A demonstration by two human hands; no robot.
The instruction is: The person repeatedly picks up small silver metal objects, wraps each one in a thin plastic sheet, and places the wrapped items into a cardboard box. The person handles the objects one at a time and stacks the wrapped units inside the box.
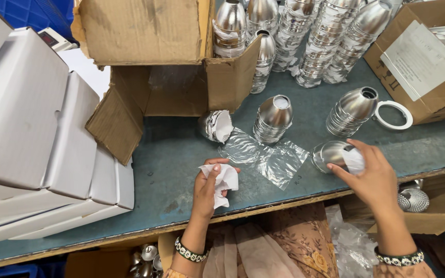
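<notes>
The left hand is closed around a crumpled white paper piece, keeping it just above the grey-blue worktable. The right hand, fingers curled, presses another white paper piece into the mouth of a shiny silver metal cone-shaped shade, which lies on its side, so the opening faces the hand. A clear plastic sheet lies flat between both hands.

Left hand curled in a closed grip, right hand reaching forward, fingers pinched, both wrists bangled

Bright even light, metal glare, edge distortion
</notes>
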